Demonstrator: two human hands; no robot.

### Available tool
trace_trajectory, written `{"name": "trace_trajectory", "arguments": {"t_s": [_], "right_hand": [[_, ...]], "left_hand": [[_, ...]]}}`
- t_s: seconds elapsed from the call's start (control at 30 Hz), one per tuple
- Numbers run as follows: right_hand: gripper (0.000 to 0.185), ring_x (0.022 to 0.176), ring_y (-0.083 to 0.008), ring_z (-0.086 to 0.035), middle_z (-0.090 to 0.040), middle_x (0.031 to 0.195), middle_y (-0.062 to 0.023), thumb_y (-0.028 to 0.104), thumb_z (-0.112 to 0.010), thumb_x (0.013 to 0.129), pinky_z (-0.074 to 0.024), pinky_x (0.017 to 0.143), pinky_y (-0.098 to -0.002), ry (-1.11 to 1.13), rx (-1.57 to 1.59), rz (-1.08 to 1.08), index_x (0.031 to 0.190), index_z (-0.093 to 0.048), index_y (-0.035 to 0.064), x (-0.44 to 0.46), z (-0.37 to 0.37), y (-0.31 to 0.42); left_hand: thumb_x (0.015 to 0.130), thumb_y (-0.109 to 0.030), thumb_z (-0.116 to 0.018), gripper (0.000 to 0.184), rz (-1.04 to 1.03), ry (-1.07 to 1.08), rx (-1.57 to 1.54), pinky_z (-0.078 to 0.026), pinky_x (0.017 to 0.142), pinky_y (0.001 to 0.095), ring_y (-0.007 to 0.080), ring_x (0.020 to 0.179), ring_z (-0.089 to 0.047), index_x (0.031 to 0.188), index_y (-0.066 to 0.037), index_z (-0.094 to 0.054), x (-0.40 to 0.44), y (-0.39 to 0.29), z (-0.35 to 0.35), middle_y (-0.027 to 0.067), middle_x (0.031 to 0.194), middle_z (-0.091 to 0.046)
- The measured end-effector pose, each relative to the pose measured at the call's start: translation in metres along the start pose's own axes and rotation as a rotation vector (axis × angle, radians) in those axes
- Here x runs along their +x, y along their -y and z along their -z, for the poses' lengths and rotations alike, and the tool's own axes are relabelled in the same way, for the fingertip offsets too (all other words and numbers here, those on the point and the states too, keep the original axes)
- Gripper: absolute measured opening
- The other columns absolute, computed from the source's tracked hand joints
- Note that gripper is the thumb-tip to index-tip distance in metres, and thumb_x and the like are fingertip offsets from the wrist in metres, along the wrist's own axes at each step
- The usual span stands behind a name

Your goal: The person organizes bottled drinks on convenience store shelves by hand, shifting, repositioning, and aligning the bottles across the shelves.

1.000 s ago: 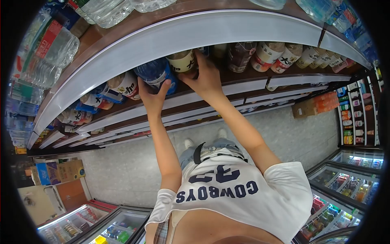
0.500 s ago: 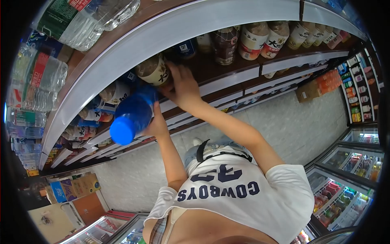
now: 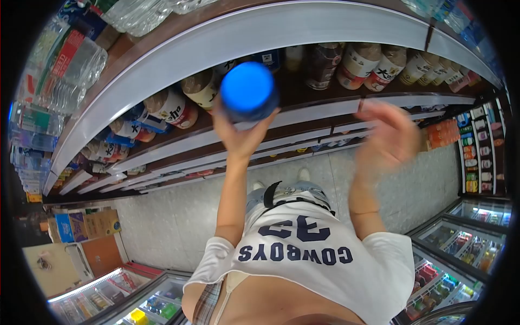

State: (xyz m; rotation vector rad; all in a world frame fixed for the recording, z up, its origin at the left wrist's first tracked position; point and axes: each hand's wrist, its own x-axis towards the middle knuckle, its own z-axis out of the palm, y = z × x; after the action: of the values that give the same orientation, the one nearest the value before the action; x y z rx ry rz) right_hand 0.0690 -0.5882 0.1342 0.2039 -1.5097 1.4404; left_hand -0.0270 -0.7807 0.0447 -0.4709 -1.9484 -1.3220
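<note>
Blue bottle (image 3: 248,88) now up at 12 o'clock, left hand (image 3: 237,132) gripping it, blurry right hand (image 3: 389,135) near 3 o'clock, can't tell if open

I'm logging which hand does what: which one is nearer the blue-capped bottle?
Left. The left hand holds the blue-capped bottle; the right hand, blurred, is off to its right, not touching it.

The white shirt (image 3: 303,271) reads "COWBOYS" and a "3"; a shelved bottle (image 3: 387,70) bears "大".
</note>
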Motion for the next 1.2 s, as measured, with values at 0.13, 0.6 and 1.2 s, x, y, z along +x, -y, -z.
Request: {"name": "trace_trajectory", "arguments": {"t_s": [0.13, 0.6, 1.2], "right_hand": [[0.034, 0.075, -0.0067, -0.059, -0.066, 0.087, 0.0075, 0.048, -0.051, 0.095, -0.0435, 0.065, -0.0274, -0.287, 0.262, 0.748, 0.089, -0.067, 0.0194, 0.044, 0.073, 0.086], [0.020, 0.080, -0.0065, -0.062, -0.067, 0.089, 0.0131, 0.035, -0.055, 0.097, -0.0502, 0.077, -0.0240, -0.051, 0.603, 0.841, 0.100, -0.069, 0.0212, 0.100, 0.070, 0.090], [0.037, 0.073, -0.0039, -0.058, -0.067, 0.088, 0.0162, 0.059, -0.059, 0.087, -0.0398, 0.060, -0.0222, -0.326, 0.395, 0.766, 0.087, -0.072, 0.0248, 0.114, 0.076, 0.025]], "left_hand": [[0.063, -0.022, -0.092, 0.090, 0.177, 0.072, -0.284, -0.046, 0.095, 0.0359, 0.0257, 0.110, -0.058, 0.133, 0.005, -0.042, 0.011, 0.001, -0.050, 0.0171, 0.121, -0.057], [0.075, -0.026, -0.084, 0.091, -0.053, -0.039, 0.066, -0.039, 0.102, 0.0422, 0.0351, 0.125, -0.043, 0.141, 0.006, -0.031, 0.007, 0.008, -0.094, 0.0208, 0.137, -0.039], [0.089, -0.015, -0.068, 0.047, 0.101, -0.498, 0.573, -0.038, 0.096, 0.0388, 0.0291, 0.119, -0.046, 0.126, 0.002, -0.044, -0.060, 0.042, 0.033, 0.0186, 0.131, -0.049]]}}
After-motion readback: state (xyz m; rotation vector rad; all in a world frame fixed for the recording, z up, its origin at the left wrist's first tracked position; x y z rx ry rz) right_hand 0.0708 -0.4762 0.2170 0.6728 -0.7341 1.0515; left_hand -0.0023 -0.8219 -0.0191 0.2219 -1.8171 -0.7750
